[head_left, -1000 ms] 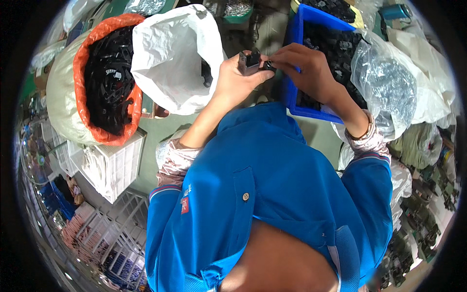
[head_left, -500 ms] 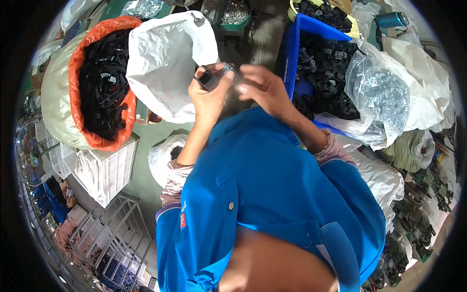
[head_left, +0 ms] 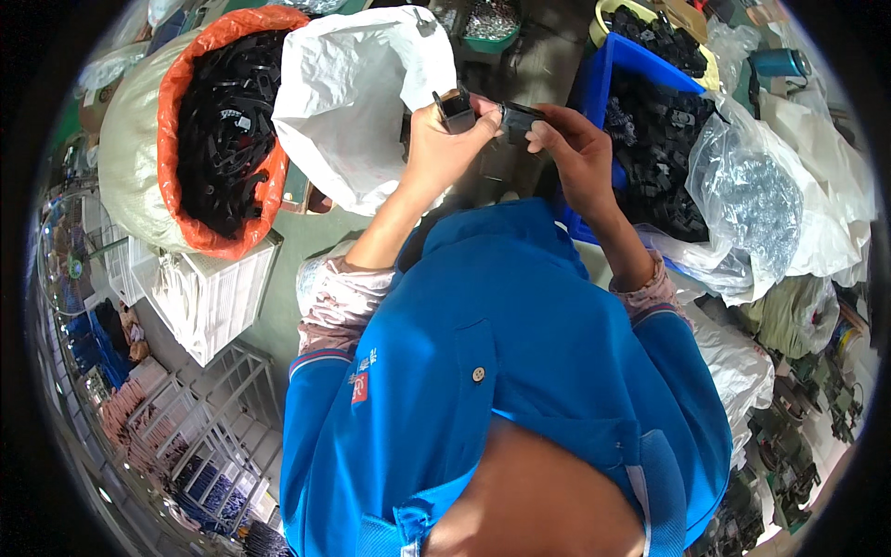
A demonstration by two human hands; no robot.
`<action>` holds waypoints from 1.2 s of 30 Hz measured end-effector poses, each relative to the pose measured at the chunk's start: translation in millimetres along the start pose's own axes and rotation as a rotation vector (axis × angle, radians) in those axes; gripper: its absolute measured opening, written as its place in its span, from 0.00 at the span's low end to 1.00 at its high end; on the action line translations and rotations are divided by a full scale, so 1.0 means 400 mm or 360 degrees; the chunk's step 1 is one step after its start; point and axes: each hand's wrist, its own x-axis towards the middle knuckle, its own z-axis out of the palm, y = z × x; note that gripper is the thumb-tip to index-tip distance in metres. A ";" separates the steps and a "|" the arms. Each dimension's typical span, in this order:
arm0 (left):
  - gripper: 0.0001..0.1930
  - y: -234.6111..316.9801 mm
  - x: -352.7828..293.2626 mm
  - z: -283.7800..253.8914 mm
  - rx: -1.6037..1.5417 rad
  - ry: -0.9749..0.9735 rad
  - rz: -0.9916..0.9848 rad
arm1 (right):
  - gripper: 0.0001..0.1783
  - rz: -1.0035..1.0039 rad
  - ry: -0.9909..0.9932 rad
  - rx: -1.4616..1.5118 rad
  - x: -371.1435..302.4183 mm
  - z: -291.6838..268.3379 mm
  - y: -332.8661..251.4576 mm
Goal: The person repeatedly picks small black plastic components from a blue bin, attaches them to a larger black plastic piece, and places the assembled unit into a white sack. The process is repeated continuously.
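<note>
My left hand (head_left: 444, 144) is closed round a black plastic part (head_left: 456, 110) with a hollow, box-like end facing up. Between the thumb and fingers of my right hand (head_left: 580, 153) is a second black plastic piece (head_left: 521, 119), flat and longer. Its left end meets the fingertips of my left hand, with a small shiny bit there, too small to name. Whether the two black pieces are joined cannot be seen. Both hands are held up in front of my body, just right of a white sack (head_left: 348, 111) that stands wide open.
To the left, a sack with an orange lining (head_left: 170, 158) holds black plastic parts. A blue bin (head_left: 594, 88) at right is full of black pieces, with clear plastic bags (head_left: 756, 190) beside it. Behind stand a green tray (head_left: 492, 42) of small metal bits and a yellow tub (head_left: 710, 72).
My right hand, empty-looking and blurred before, now pinches a flat black piece against the left hand's fingertips. The whole view has shifted, so the surroundings sit further right.
</note>
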 end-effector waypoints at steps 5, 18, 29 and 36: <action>0.07 -0.015 -0.003 -0.007 -0.0199 0.0026 -0.0068 | 0.16 0.0123 -0.0084 0.0056 0.038 -0.009 -0.013; 0.19 0.037 -0.050 -0.056 -0.0773 -0.0522 -0.0491 | 0.15 0.0269 -0.0589 0.0294 0.170 -0.071 -0.079; 0.22 0.049 -0.060 -0.036 -0.0759 -0.0674 -0.0590 | 0.13 0.0175 -0.0820 -0.0230 0.191 -0.063 -0.103; 0.19 0.044 -0.050 -0.014 -0.0743 -0.0684 -0.0603 | 0.12 0.0175 -0.0877 -0.0237 0.176 -0.068 -0.087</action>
